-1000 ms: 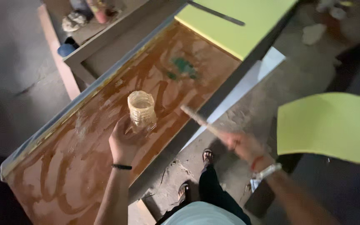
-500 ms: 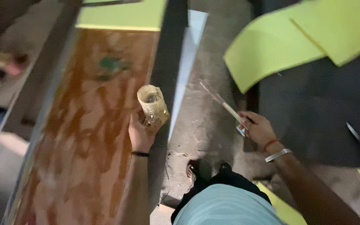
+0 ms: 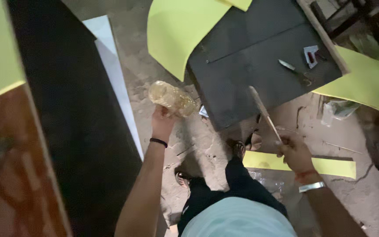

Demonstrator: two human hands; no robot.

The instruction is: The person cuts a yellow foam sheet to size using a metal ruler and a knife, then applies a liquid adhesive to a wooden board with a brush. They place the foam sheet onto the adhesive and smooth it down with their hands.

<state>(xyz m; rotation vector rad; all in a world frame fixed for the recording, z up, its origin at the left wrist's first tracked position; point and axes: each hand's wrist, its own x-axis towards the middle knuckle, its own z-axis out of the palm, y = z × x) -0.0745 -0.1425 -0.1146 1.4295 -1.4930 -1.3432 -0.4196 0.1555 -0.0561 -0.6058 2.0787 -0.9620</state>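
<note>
My left hand (image 3: 162,119) grips a clear plastic jar (image 3: 172,98) with yellowish contents, tilted over the dirt floor. My right hand (image 3: 294,151) holds a thin wooden stick (image 3: 264,112) that points up toward a dark board (image 3: 251,57). A black band sits on my left wrist and a metal bangle on my right. My feet in sandals stand between the two hands.
A plywood sheet smeared with brown glue (image 3: 9,171) lies at the left beside a black panel (image 3: 66,114). Yellow-green laminate sheets (image 3: 180,30) lie on the floor and on the dark board. A blade (image 3: 290,66) and a small metal tool (image 3: 311,55) rest on that board.
I have turned right, away from the plywood sheet. The jar has moved off the sheet and hangs over the floor. The stick is now near the dark board.
</note>
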